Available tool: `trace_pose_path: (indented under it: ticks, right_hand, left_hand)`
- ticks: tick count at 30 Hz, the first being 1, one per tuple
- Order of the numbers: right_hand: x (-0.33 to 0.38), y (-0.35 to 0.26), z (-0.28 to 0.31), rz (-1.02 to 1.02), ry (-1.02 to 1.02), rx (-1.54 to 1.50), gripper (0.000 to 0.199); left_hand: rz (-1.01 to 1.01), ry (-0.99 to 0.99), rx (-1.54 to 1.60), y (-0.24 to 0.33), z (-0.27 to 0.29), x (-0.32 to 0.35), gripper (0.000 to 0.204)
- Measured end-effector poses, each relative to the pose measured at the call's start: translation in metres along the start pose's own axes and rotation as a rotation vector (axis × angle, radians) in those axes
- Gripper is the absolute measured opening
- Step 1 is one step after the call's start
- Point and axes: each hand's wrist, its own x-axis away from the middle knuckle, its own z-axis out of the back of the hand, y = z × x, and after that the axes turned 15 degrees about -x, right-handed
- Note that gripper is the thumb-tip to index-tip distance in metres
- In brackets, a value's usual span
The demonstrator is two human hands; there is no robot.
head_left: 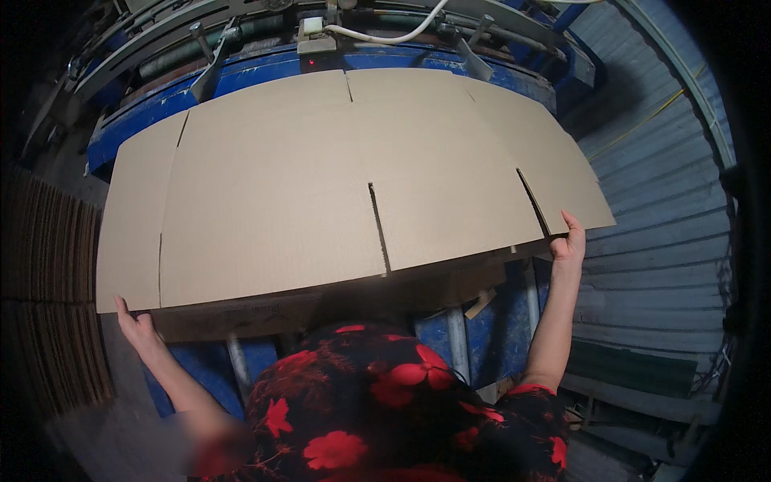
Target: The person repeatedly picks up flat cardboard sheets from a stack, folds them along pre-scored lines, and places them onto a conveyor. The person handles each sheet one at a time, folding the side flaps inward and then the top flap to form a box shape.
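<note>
A large flat sheet of slotted cardboard (265, 193), plain brown with cut slots and crease lines, spans the middle of the head view. Its near left corner is gripped by my left hand (138, 328), with the thumb along the edge and the other fingers hidden beneath. My right hand (569, 241) grips the near edge at the right, beside a slot, its fingers partly under the sheet. The sheet's far edge reaches the blue machine (289, 63). Below its near edge, more brown cardboard (241, 317) shows in shadow.
Metal guides (210, 72) and a small sensor box with a red light (316, 46) sit on the machine, with a white cable (393, 38). Stacked cardboard (56, 265) stands at the left. Corrugated metal wall (658, 273) runs along the right. Blue framing with rollers (458, 341) lies near my body.
</note>
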Motion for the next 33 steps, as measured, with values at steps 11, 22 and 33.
trace_pose_path:
  ticks: [11, 22, 33]
  right_hand:
    - [0.090, 0.047, 0.044, 0.715, -0.548, 1.306, 0.051]
    - [0.021, 0.113, -0.033, 1.132, -1.064, 1.819, 0.060]
    - [-0.103, 0.159, -0.146, 1.073, -1.056, 1.739, 0.063]
  left_hand:
    - [-0.311, -0.310, -0.553, -0.036, -0.015, 0.098, 0.039]
    - [-1.500, -0.644, -1.348, -0.061, -0.175, 0.118, 0.052]
    - [-1.527, -0.634, -1.441, -0.075, -0.311, 0.043, 0.067]
